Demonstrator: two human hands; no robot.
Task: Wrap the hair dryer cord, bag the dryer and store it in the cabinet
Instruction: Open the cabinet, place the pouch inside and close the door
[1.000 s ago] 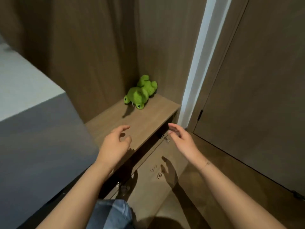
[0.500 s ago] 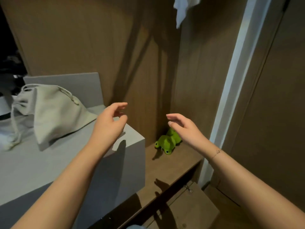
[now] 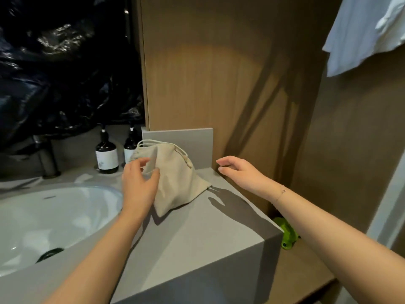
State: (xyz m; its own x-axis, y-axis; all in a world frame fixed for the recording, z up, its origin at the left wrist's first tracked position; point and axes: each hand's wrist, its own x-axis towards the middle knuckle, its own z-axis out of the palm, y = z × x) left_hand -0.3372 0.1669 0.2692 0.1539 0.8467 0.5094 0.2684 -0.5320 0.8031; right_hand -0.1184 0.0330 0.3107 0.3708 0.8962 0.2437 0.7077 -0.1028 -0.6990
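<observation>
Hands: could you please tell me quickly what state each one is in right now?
Left hand: open, fingers curled at the beige drawstring bag, not yet gripping it.
Right hand: open, empty, above the grey countertop.

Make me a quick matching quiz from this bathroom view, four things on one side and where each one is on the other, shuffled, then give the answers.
Things:
1. cloth bag
2. green plush toy
3. brown bottles
4. white garment

Places:
A. hanging at upper right
B. behind the sink, by the tap
C. on the grey counter, at the left hand
D. on the low wooden shelf

Pairs: 1-C, 2-D, 3-B, 4-A
</observation>
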